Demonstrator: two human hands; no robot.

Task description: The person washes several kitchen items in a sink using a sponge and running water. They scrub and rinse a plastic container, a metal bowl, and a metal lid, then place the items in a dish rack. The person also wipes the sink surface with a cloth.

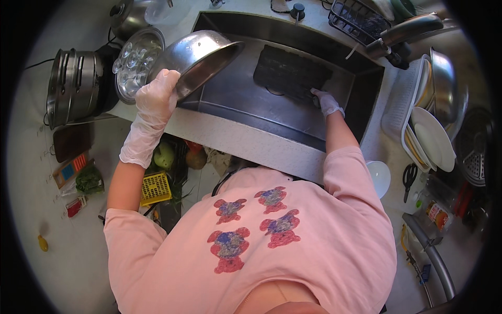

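Note:
In a clear glove, my left hand grips the rim of a large stainless steel bowl, tilted over the left end of the steel sink. My right hand, also gloved, reaches down into the sink at the near right corner of a dark rectangular mat or cover on its floor; its fingertips are partly hidden, and whether they grip the dark piece cannot be told. Left of the bowl, a round metal tray holds several clear glass cups or bowls.
A steel pot stands at the far left. Behind the sink's right side are a black wire basket and the faucet. To the right are a white plastic basket with plates, a white bowl and scissors.

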